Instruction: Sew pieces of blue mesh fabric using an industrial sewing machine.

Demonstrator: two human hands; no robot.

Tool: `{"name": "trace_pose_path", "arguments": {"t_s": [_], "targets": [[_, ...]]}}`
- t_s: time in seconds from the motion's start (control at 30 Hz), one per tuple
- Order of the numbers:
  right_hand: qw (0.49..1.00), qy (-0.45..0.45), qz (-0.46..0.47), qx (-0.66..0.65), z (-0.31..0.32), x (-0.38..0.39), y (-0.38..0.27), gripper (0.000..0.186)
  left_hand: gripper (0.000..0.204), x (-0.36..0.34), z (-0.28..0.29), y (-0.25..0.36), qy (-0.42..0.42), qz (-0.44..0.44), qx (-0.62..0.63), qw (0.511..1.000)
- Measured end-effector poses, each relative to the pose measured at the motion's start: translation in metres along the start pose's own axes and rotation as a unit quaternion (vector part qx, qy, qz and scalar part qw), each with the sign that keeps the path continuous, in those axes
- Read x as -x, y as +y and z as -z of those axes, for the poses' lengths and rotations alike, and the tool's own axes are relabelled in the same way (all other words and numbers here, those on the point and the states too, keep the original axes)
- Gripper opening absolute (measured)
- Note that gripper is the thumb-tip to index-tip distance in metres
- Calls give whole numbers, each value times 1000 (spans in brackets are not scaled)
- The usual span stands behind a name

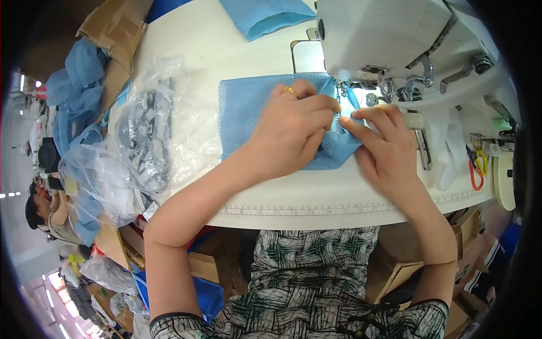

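Note:
A blue mesh fabric piece (pixel 248 113) lies on the white sewing machine table (pixel 271 198), its right part folded under the presser foot (pixel 347 86) of the white sewing machine (pixel 378 39), where a small lamp lights it. My left hand (pixel 291 127), a gold ring on one finger, rests over the fabric with fingers bent and closed on it beside a narrow blue strip at the needle area. My right hand (pixel 387 147) grips the folded fabric from the right, its index finger near the left hand's fingertips. The exact point under the fingertips is partly hidden.
Plastic bags with small parts (pixel 147 130), heaped blue fabric (pixel 79 96) and cardboard (pixel 104 25) lie left. Another blue piece (pixel 265 14) is at the back. Scissors (pixel 477 169) and white scraps (pixel 446 152) lie right. A co-worker (pixel 53 212) is at far left; boxes (pixel 395 254) are below.

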State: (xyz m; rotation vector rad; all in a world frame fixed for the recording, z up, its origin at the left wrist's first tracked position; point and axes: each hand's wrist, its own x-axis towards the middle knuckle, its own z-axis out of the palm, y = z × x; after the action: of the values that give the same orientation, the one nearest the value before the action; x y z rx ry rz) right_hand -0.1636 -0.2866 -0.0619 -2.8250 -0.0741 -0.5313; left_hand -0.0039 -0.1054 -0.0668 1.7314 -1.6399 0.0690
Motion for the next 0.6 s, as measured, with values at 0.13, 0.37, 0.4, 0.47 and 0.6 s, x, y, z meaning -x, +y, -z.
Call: {"name": "trace_pose_path", "arguments": {"t_s": [0.13,0.37,0.4,0.47,0.6], "targets": [[1000,9,8,-3,-3,1,2,46,26,-2,2,13,-28,83,-55,995],[999,28,6,-42,-3,-3,6,46,45,1,-2,9,-19,76,-75,994],[999,29,6,-42,-4,-4,5,46,45,1,-2,10,-20,76,-75,994],[1000,23,-5,1,-4,-5,2,48,46,1,-3,12,-27,85,-80,993],[1000,22,-1,4,-3,-2,1,51,46,3,-7,15,-22,86,-77,993]]}}
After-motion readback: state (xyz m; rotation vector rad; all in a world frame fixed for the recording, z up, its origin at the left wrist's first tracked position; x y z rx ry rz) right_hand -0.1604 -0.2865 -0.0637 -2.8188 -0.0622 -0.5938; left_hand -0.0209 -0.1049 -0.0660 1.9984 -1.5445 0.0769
